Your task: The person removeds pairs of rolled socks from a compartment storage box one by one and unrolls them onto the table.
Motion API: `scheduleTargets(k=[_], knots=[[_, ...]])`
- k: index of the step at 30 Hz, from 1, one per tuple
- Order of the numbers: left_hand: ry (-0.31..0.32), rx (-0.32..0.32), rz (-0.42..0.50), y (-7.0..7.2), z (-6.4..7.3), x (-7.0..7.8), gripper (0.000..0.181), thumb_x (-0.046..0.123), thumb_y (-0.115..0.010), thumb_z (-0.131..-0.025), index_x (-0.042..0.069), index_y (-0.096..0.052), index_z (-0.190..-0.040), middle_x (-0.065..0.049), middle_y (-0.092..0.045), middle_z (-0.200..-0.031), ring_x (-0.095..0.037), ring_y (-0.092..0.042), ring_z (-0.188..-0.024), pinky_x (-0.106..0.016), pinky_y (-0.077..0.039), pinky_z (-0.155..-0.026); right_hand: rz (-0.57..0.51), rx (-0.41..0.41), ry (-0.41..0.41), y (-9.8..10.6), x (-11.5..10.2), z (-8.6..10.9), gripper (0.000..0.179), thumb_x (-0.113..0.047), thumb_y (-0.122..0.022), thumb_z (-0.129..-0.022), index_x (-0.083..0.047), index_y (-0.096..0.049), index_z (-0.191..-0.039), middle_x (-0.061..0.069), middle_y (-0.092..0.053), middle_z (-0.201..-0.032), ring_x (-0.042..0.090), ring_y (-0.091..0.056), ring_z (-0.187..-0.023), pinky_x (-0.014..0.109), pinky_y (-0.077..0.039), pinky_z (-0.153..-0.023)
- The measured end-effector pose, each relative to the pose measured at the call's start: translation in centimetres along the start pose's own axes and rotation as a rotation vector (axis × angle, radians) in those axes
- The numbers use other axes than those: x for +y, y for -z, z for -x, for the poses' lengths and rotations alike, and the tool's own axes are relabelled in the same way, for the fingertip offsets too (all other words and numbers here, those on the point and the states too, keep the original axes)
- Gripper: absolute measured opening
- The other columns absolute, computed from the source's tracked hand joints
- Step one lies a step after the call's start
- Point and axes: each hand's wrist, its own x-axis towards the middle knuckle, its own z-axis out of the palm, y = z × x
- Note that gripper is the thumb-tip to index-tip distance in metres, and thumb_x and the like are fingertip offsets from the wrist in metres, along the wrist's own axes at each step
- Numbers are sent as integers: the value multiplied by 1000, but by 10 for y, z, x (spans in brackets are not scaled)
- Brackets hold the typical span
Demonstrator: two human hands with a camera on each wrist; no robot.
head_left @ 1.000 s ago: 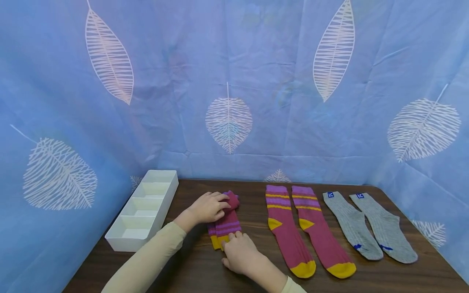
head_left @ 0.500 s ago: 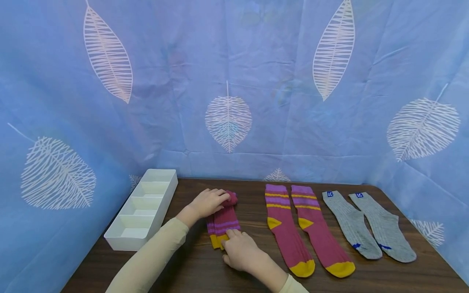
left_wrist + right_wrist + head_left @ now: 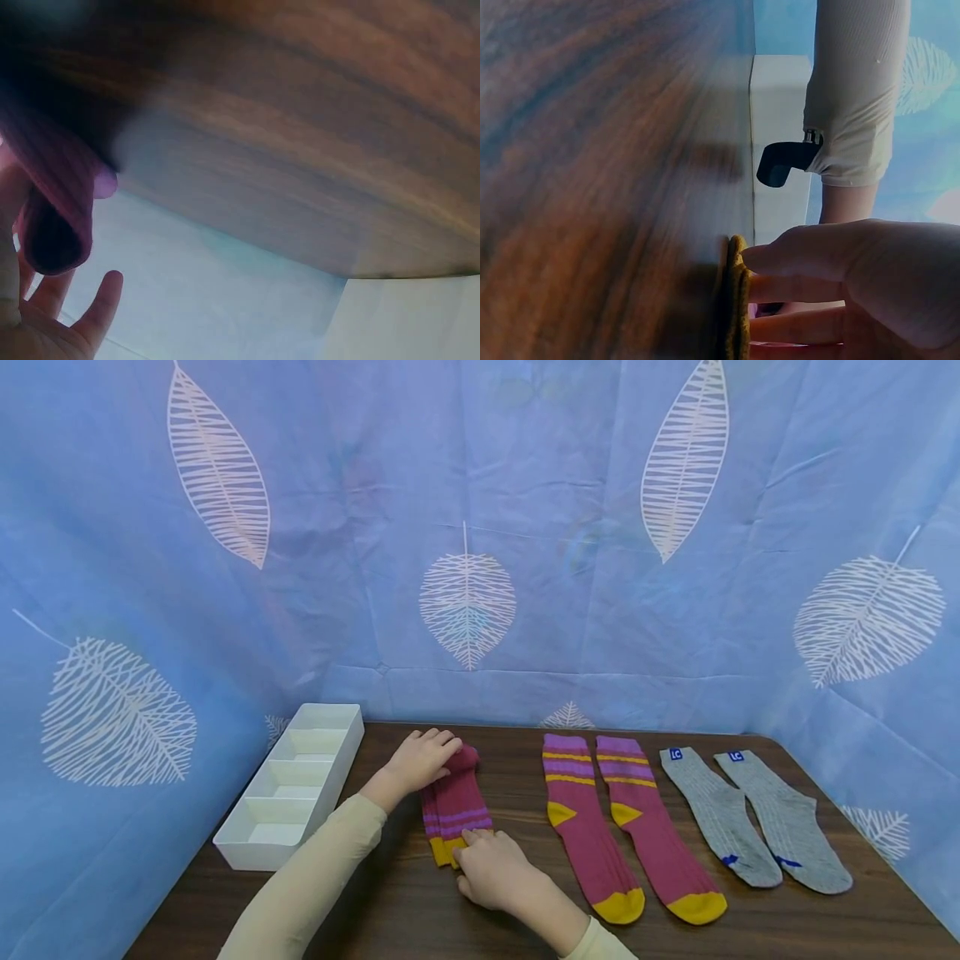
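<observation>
A folded pair of crimson socks (image 3: 459, 799) with purple stripes and yellow near ends lies on the table in the head view. At its far end my left hand (image 3: 420, 762) holds the folded part. In the left wrist view, the sock fabric (image 3: 64, 191) bends into a loop between the thumb and fingers of my left hand (image 3: 56, 322). My right hand (image 3: 495, 870) rests its fingertips on the yellow near end. From the right wrist view, the fingers of my right hand (image 3: 825, 285) lie fairly straight against the yellow edge (image 3: 737, 300).
To the left stands a white box (image 3: 288, 793) with several compartments. Right of the hands lie two striped crimson socks (image 3: 588, 843) (image 3: 663, 843), then two grey socks (image 3: 723, 818) (image 3: 787, 822). A blue leaf-patterned curtain (image 3: 465, 468) hangs behind the dark wooden table (image 3: 517, 760).
My left hand has shifted a little toward the table's back edge with the far end of the folded socks, and more crimson fabric shows below it. The right hand has stayed in place.
</observation>
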Motion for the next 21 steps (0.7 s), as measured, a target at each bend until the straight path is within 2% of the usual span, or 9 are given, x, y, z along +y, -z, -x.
scheduleTargets(k=[7,10,15,21], knots=[[16,37,-35,-1,-1,-3,45,32,-77,-83,19,-53,-119,-4,-55,-111,-23,-57,-102,-42,-53,-82,-3,1,5,2,0,0,36,-34,-65,-89,-21,-70,-122,7,-63,-133,23,-60,-122,41,-52,-94],[34,28,-39,0,-3,-4,44,30,-78,-83,20,-53,-118,-3,-54,-108,-22,-56,-101,-41,-53,-82,-16,1,8,2,0,1,35,-33,-66,-90,-20,-70,-121,7,-63,-133,23,-60,-123,41,-52,-94],[88,-52,-5,1,-5,-5,39,25,-74,-87,20,-54,-121,-5,-57,-111,-24,-57,-103,-43,-53,-87,-33,4,9,3,0,1,32,-32,-66,-90,-19,-71,-119,7,-63,-133,24,-60,-123,42,-52,-94],[155,-117,18,3,-9,-9,29,24,-69,-91,17,-64,-119,-6,-65,-109,-26,-62,-102,-45,-54,-85,-44,0,6,2,1,1,33,-33,-66,-90,-19,-70,-120,7,-62,-134,23,-59,-124,42,-52,-94]])
